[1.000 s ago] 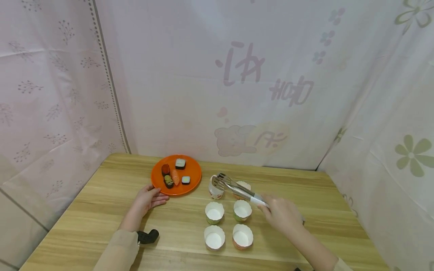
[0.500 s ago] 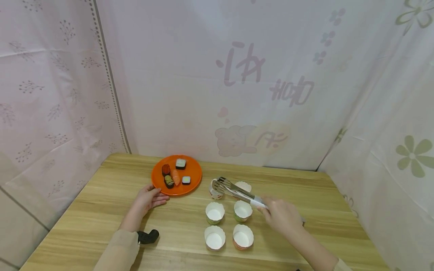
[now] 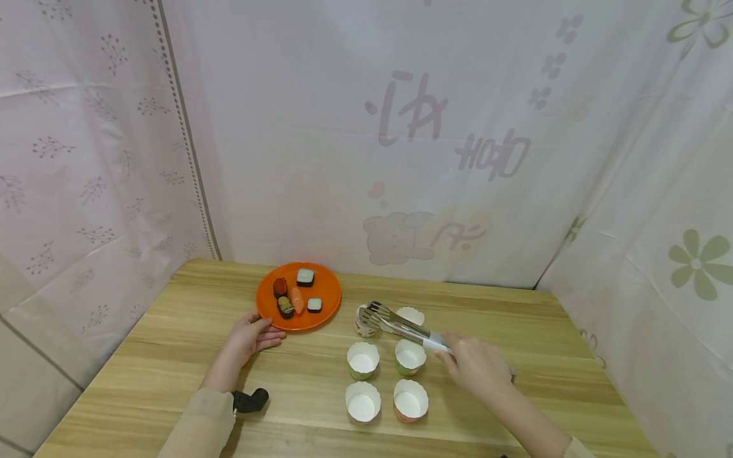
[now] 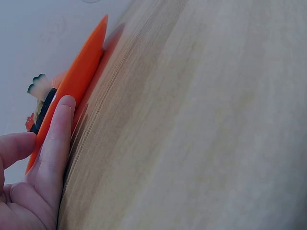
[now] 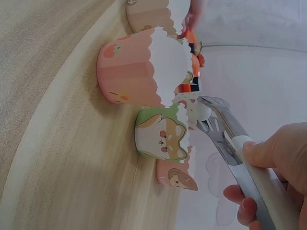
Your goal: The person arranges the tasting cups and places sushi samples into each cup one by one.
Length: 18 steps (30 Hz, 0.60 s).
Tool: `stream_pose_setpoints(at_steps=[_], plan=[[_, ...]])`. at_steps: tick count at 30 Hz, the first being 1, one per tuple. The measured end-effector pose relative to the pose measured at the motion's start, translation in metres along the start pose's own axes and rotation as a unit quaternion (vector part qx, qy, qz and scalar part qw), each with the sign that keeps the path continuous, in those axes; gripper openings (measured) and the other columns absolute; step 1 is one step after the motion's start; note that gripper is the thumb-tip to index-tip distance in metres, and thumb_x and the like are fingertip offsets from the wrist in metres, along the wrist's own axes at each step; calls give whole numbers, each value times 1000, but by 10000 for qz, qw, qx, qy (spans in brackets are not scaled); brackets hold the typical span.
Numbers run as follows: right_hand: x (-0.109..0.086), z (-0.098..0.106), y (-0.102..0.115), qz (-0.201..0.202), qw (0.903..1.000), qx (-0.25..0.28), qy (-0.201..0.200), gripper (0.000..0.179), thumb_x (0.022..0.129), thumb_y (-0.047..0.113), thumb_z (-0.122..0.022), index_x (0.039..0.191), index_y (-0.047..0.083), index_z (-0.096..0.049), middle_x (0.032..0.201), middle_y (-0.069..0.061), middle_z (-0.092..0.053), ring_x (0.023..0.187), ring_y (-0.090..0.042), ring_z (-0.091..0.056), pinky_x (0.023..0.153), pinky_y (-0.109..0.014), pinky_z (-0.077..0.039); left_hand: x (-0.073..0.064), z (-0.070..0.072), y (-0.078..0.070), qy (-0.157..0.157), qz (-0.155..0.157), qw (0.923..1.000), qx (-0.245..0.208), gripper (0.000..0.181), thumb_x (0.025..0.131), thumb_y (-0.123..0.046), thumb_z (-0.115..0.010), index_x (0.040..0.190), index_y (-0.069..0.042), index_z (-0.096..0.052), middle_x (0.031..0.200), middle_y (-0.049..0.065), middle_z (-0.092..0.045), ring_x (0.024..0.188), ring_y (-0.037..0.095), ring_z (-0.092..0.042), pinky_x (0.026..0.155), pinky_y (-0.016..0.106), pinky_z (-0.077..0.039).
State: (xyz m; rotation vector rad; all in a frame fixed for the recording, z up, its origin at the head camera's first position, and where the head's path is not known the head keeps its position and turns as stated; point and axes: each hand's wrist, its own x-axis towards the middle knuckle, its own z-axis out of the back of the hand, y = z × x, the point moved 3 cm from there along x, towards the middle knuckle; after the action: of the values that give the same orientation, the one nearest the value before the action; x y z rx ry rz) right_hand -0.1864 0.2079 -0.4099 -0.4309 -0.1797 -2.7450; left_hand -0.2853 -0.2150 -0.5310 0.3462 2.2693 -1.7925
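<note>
My left hand (image 3: 250, 337) pinches the near-left rim of an orange plate (image 3: 326, 280), thumb above and fingers beneath. Several pieces of toy sushi lie on the plate, among them a salmon nigiri (image 3: 296, 300), a red-topped roll (image 3: 280, 287) and a small white roll (image 3: 314, 305). My right hand (image 3: 475, 366) grips metal tongs (image 3: 403, 324) by their white handles. The tong tips are over the back-left paper cup (image 3: 365, 329), partly covering it. In the right wrist view a small white rounded thing (image 5: 204, 111) shows between the tips; its kind is unclear.
Other paper baking cups stand in two columns on the wooden table (image 3: 200, 305), such as a green one (image 3: 363, 360) and a pink one (image 3: 410, 401). The back-right cup (image 3: 411, 316) is partly behind the tongs. A patterned curtain (image 3: 321, 159) hangs behind the table.
The tong tips have dropped slightly over the back-left cup, which now looks a little tilted. My left hand and the plate have stayed in place.
</note>
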Motion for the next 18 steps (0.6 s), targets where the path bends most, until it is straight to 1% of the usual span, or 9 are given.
stream_pose_setpoints(at_steps=[6, 12, 15, 18], plan=[[0, 0, 0, 21, 10000, 25, 1, 32, 84, 24, -75, 106, 1, -70, 88, -13, -69, 46, -7, -39, 35, -16, -30, -2, 0, -1, 99, -18, 9999, 3, 45, 104, -8, -40, 142, 8, -24, 93, 22, -67, 84, 29, -69, 79, 40, -56], [1, 0, 0, 46, 10000, -50, 18, 33, 84, 25, -75, 106, 1, -70, 87, -12, -69, 49, -7, -41, 37, -17, -32, 0, 0, 1, 5, -22, 10000, -2, 42, 103, -8, -42, 139, 7, -28, 93, 22, -67, 83, 29, -69, 77, 39, -57], [2, 1, 0, 66, 9999, -118, 63, 34, 83, 26, -75, 106, 1, -70, 86, -11, -69, 49, -8, -42, 38, -18, -33, 1, 0, 1, 23, -39, 10000, 29, 42, 103, -8, -41, 140, 7, -27, 92, 22, -67, 83, 29, -70, 77, 39, -57], [2, 2, -1, 60, 9998, -152, 94, 35, 84, 26, -75, 107, 1, -70, 89, -13, -69, 50, -9, -44, 38, -19, -34, 2, 1, 1, -3, -22, 10000, -1, 43, 103, -8, -41, 141, 6, -27, 92, 22, -67, 82, 29, -70, 77, 39, -57]])
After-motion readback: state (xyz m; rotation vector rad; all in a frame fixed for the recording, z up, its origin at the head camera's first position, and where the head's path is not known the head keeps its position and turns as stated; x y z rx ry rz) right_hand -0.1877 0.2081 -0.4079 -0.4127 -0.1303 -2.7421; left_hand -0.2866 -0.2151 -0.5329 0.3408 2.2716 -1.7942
